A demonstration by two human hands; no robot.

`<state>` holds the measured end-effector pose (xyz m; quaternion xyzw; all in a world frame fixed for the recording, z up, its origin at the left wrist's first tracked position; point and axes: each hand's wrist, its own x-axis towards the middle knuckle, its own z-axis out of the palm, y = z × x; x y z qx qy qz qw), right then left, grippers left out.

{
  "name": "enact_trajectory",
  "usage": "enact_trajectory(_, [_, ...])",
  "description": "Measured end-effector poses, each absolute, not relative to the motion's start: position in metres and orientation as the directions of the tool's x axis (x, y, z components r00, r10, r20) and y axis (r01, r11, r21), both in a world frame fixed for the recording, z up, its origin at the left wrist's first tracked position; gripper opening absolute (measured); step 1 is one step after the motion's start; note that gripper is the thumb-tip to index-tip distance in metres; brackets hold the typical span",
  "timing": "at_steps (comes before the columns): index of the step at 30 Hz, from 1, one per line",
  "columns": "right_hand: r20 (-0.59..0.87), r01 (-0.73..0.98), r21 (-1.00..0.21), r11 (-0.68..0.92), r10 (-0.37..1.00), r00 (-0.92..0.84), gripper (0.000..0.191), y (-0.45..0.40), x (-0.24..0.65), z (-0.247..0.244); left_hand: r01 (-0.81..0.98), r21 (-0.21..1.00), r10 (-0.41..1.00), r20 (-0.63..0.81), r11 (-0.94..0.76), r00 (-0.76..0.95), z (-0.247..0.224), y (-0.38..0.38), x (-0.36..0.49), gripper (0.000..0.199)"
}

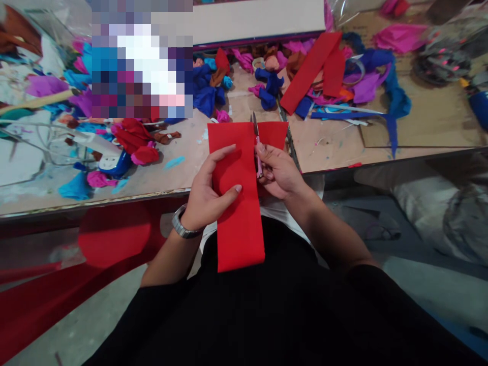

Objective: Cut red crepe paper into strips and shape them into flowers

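A long red sheet point(238, 218), folded over at its near end, runs from the table edge toward my body; whether it is paper or cloth I cannot tell. My left hand point(209, 188) lies on top of it, fingers and thumb apart. In my right hand point(280, 170) is a pair of scissors point(257, 147) with pink handles, gripped with the blades pointing away from me. The blades stand at the sheet's right side, where a second red part point(272, 133) spreads to the right. My right fingers partly cover the handles.
Cut red strips point(312, 73), a tape roll point(354, 70) and crumpled blue pieces point(269, 89) lie across the table. At left are a white plug point(97, 145) on a blue-and-white socket block point(114, 163) and a wooden stick point(38, 101). Cardboard point(419, 117) lies at right.
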<state>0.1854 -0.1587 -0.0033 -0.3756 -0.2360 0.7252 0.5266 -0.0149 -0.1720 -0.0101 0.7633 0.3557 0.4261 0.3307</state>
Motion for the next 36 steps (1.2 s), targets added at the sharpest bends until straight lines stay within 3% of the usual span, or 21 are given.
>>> enact_trajectory(36, [-0.284,-0.594,-0.737,-0.323,0.945,-0.161,0.040,-0.1567,0.1842,-0.0051,0.284,0.840,0.859,0.346,-0.463,0.377,-0.0093,-0.1753,-0.0203,0.077])
